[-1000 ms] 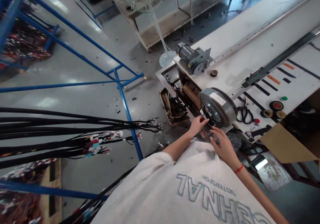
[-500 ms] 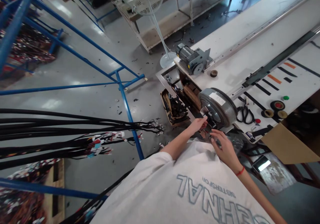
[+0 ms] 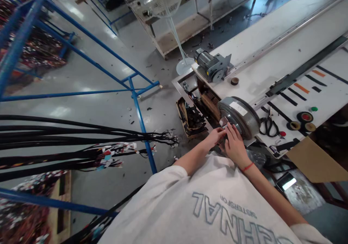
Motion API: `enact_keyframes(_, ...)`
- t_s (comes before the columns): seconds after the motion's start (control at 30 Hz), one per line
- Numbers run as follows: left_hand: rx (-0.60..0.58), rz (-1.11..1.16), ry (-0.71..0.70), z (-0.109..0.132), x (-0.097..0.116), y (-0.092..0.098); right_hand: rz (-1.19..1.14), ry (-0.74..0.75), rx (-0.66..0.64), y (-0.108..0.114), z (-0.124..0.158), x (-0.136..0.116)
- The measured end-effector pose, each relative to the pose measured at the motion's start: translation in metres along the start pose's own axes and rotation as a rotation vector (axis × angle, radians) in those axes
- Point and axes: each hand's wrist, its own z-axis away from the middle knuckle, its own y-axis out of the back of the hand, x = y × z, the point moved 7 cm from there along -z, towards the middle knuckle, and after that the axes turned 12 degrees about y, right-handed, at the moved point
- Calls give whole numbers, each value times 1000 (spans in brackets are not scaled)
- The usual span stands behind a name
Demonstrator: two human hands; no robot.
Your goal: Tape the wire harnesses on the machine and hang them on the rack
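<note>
My left hand (image 3: 215,137) is closed at the fingertips by the front of a large grey wheel-shaped machine part (image 3: 247,120) with a white label. What it pinches is too small and hidden to name. My right hand (image 3: 235,144), a red cord at its wrist, lies close against the left, fingers together and bent toward the same spot. Its fingertips cover whatever lies between the two hands. A small shiny metal piece (image 3: 223,122) shows just above the fingers, at the wheel's hub.
Black-handled scissors (image 3: 269,126), tape rolls (image 3: 305,117) and black and orange strips lie on the white bench (image 3: 261,66). A motor (image 3: 209,63) sits at its end. Below stands a box of black scraps (image 3: 190,118). Black cable bundles (image 3: 81,135) hang across a blue frame (image 3: 141,120) at left.
My right hand has moved left and up to meet the left hand at the wheel's hub, its fingers drawing together. My left hand stays at nearly the same spot.
</note>
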Motion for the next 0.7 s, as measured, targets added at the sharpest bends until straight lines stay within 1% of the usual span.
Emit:
enact_keyframes(0.07, -9, -262, 22, 9, 13, 5, 119, -23, -83, -12, -6, 7)
enact_keyframes(0.1, 3, -447, -21, 15, 25, 8, 160, -30, -120, -17, -7, 9)
enact_keyframes(0.13, 38, -646, -116, 23, 40, 10, 186, -31, -149, -21, -7, 10)
enact_keyframes(0.17, 92, -848, -252, 32, 57, 9, 201, -30, -166, -24, -6, 10)
enact_keyframes(0.2, 151, -1046, -407, 42, 73, 5, 207, -29, -176, -26, -5, 10)
enact_keyframes(0.23, 196, -1236, -558, 50, 85, -4, 206, -33, -177, -26, -3, 11)
enact_keyframes(0.27, 216, -1419, -679, 56, 92, -14, 198, -41, -173, -26, -2, 12)
enact_keyframes(0.3, 211, -1589, -761, 58, 94, -26, 182, -49, -170, -25, 0, 13)
enact_keyframes(0.33, 185, -1737, -809, 58, 93, -37, 154, -53, -168, -23, 2, 15)
enact_keyframes(0.37, 154, -1852, -824, 55, 91, -46, 111, -48, -167, -20, 5, 17)
enact_keyframes(0.43, 102, -1995, -797, 48, 88, -58, -7, -22, -163, -10, 14, 22)
enact_keyframes(0.5, 36, -2072, -747, 41, 87, -63, -120, -26, -141, 5, 28, 28)
enact_keyframes(0.53, 0, -2089, -734, 38, 88, -65, -159, -52, -123, 13, 36, 32)
enact_keyframes(0.6, -90, -2080, -738, 35, 93, -65, -211, -141, -88, 25, 53, 40)
enact_keyframes(0.7, -249, -1994, -690, 30, 104, -59, -274, -247, -55, 30, 68, 44)
